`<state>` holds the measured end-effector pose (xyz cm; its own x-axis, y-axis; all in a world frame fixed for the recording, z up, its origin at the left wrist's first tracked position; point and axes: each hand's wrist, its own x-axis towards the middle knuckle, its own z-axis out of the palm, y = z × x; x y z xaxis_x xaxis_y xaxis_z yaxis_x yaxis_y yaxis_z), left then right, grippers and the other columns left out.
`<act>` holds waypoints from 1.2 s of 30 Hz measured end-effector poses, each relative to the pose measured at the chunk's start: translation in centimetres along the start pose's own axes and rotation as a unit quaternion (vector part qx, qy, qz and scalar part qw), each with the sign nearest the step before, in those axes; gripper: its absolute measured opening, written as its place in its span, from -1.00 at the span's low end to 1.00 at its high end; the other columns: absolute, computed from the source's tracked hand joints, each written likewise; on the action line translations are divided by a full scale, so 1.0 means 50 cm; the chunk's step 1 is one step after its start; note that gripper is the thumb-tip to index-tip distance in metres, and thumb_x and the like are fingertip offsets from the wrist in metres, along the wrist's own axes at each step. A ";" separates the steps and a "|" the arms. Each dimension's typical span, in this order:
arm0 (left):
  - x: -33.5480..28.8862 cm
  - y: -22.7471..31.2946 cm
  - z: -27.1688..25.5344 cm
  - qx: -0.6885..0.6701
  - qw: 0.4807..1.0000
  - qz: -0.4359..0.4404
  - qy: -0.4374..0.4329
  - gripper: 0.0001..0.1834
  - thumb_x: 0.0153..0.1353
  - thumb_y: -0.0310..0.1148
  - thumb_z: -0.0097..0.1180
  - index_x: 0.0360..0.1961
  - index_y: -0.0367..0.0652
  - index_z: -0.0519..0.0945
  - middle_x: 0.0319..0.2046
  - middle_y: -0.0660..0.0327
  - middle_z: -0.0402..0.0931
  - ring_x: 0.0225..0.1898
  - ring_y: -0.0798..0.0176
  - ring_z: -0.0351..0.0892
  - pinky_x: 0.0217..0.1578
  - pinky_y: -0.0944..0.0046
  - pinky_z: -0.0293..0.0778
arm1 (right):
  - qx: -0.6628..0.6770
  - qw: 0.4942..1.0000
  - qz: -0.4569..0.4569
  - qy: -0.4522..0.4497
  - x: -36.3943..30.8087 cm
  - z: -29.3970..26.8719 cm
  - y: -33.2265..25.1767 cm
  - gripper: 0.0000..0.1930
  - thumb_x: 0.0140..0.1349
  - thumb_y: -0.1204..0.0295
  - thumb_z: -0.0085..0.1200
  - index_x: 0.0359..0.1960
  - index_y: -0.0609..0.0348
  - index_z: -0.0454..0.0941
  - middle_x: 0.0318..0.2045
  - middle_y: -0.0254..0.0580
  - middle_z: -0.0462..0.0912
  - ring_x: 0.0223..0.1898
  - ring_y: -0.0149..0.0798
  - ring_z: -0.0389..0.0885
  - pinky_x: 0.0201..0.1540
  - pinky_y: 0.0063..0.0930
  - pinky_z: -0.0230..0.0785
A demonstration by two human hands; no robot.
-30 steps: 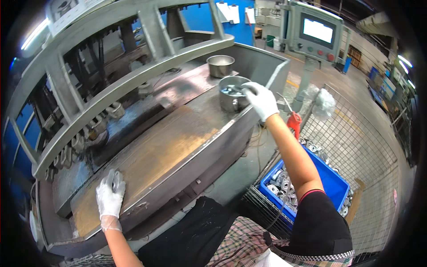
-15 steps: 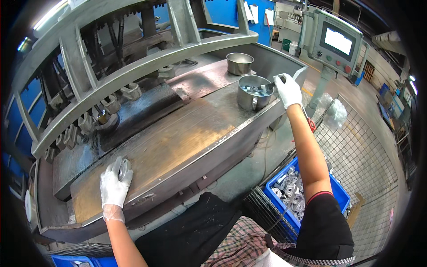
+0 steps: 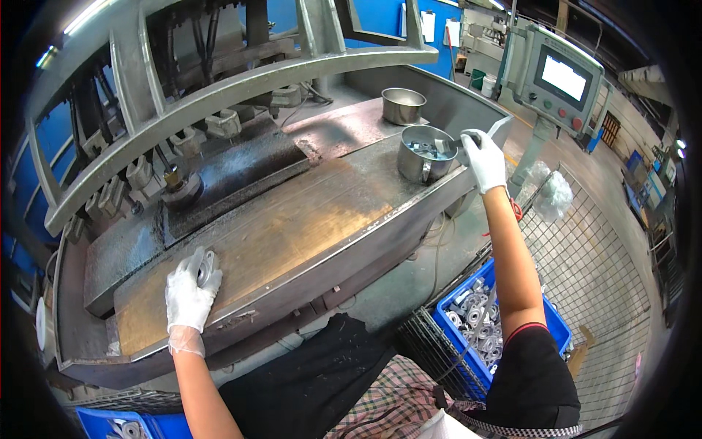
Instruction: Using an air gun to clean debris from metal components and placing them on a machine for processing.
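Note:
My left hand (image 3: 189,296), in a white glove, is closed around a grey round metal part (image 3: 208,268) with a ringed middle. The hand rests low over the left end of the brown worn board (image 3: 292,230). Off to the right, my right hand (image 3: 483,159), also gloved in white, grips a brush (image 3: 444,147) by its handle, most of which the fingers hide. The brush end reaches into a steel mug (image 3: 425,173) holding dark liquid and several small pieces too unclear to name. Behind that mug stands a second steel pot (image 3: 404,110).
A grey machine frame (image 3: 241,88) with several clamps arches over the bench. The bench's raised metal rim (image 3: 329,256) runs between me and the board. A control panel (image 3: 559,77) stands at the right. Blue crates of metal parts (image 3: 475,318) sit low at right and lower left.
The view has shifted slightly. The metal part in my left hand has turned a little. My right hand still holds the brush at the mug, its fingers now curled closer by the rim.

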<state>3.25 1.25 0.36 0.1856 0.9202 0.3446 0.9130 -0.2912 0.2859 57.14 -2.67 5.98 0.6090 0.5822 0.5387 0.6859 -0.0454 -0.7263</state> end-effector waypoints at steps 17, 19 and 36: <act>-0.011 -0.003 -0.022 0.004 0.998 -0.057 -0.011 -0.40 0.14 -0.01 0.15 0.17 -0.04 0.51 0.09 0.07 0.51 0.11 -0.11 0.45 0.16 0.02 0.35 | 0.247 0.967 -0.041 -0.055 -0.146 0.099 -0.195 -0.74 0.36 0.34 0.05 -0.02 0.20 0.58 -0.39 -0.33 0.65 -0.48 -0.62 0.48 -0.47 -0.73 0.27; -0.014 -0.009 -0.023 0.000 0.998 -0.064 -0.015 -0.40 0.15 0.01 0.14 0.18 -0.04 0.50 0.10 0.07 0.50 0.12 -0.10 0.44 0.16 0.01 0.34 | 0.289 0.948 -0.013 -0.136 -0.128 0.188 -0.251 -0.66 0.36 0.24 0.05 0.02 0.20 0.56 -0.31 -0.26 0.67 -0.48 -0.56 0.51 -0.45 -0.71 0.29; -0.015 -0.017 -0.024 0.020 0.998 -0.062 -0.023 -0.40 0.17 0.03 0.12 0.21 0.04 0.47 0.08 0.13 0.51 0.03 -0.04 0.49 0.10 0.01 0.39 | 0.509 0.838 0.049 -0.189 -0.104 0.486 -0.398 -0.60 0.31 0.18 0.06 0.05 0.20 0.48 -0.27 -0.10 0.70 -0.45 -0.29 0.60 -0.46 -0.51 0.35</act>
<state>1.92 0.48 0.92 0.0851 0.9599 0.2670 0.9435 -0.1638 0.2880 30.66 14.92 7.25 0.3402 0.8410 0.4207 -0.1730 0.4958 -0.8511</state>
